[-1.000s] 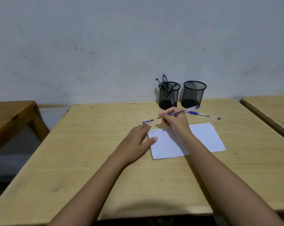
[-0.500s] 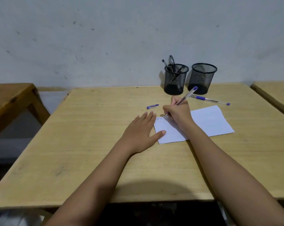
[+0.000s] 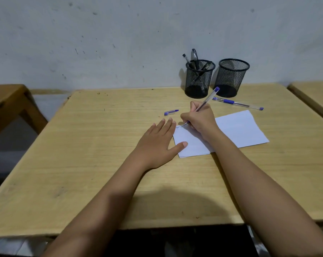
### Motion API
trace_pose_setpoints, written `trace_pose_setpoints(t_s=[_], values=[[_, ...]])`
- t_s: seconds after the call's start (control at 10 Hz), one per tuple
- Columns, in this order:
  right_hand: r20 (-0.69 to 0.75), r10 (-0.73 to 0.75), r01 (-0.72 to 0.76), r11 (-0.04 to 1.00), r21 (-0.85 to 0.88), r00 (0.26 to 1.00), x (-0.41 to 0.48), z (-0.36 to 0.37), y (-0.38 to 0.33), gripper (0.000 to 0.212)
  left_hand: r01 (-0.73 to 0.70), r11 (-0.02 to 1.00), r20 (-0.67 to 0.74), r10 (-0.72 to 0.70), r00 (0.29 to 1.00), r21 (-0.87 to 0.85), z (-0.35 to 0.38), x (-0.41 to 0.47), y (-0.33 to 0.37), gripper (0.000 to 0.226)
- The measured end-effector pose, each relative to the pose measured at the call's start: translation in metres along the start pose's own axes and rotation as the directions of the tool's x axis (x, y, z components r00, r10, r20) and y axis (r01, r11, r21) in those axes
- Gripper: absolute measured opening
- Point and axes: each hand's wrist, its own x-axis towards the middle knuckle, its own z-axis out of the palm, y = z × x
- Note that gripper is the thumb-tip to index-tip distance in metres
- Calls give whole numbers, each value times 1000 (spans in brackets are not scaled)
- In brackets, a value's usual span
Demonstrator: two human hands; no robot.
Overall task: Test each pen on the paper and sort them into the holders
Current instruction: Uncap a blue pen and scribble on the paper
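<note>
Paper (image 3: 238, 130) is lying on the tabletop (image 3: 101, 145), the flat, spread left hand (image 3: 157, 143) bracing its corner; the right hand (image 3: 199, 119) grip is pinching the pen (image 3: 209, 97), scribbling. Heavy strokes risk shifting the sheet.

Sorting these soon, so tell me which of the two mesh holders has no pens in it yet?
The right-hand holder, nearest the loose blue pen, looks empty. The left holder already has dark pens standing in it.

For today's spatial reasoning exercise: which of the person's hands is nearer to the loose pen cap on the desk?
Left. The left hand lies flat, fingertips just short of the pen cap. The right hand, writing, sits slightly farther to the cap's right.
</note>
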Motion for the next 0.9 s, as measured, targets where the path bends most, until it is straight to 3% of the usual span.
trace_pose_setpoints(t_s=[0.3, 0.9], values=[[32, -2, 2, 1000, 13, 999, 2, -1, -5, 18, 2, 1000, -2, -2, 1000, -7, -5, -1, -1, 74], [-5, 21, -21, 999, 37, 1000, -2, -2, -11, 35, 6, 1000, -6, -7, 1000, -18, -8, 0, 0, 73]])
